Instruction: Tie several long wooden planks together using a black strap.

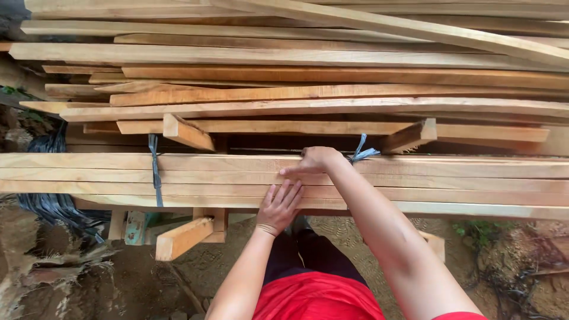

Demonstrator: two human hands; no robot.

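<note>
Two hands rest on one bundle of planks [415,178], the long flat stack of pale sawn boards lying across the middle of the head view. The left hand [280,206] lies open, fingers spread flat against the near edge of the bundle, gripping nothing. The right hand [314,160] sits on the bundle's top, fingers curled with the forefinger stretched along a board; whether it pinches anything I cannot tell, since the fingertips are turned away. Just beside that hand, a grey-blue strap end [361,151] sticks up from the bundle's far edge. A second grey-blue strap [155,172] wraps the bundle well to the left of the hands. Beyond the bundle rises a loose pile of longer boards [308,71], cut off at both sides of the frame. Short wooden blocks [184,237] poke out beneath the bundle, partly hidden by it. Black plastic sheeting [53,204] hangs at the bundle's left end, above bare earth [77,278].
</note>
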